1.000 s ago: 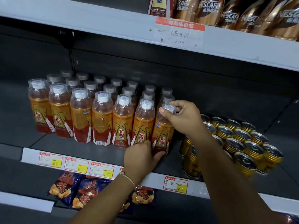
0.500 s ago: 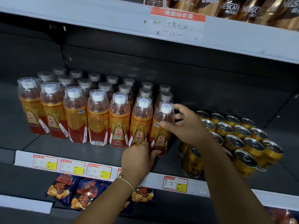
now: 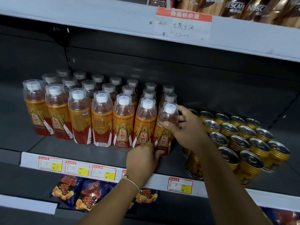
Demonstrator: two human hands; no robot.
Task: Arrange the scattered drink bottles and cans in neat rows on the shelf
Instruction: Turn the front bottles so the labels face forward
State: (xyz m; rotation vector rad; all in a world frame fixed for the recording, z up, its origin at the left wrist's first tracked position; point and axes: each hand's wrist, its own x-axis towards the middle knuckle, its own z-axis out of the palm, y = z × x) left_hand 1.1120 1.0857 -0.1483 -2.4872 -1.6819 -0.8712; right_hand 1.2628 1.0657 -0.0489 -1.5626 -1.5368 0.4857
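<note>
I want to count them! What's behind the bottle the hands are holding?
Behind the held bottle stand two more bottles, only their grey caps and shoulders showing; their labels are covered.

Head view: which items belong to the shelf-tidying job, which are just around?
Job:
orange bottles
end bottle, held by left hand and right hand
gold cans
shelf

Just around:
price tags
snack bags
coffee packs
</note>
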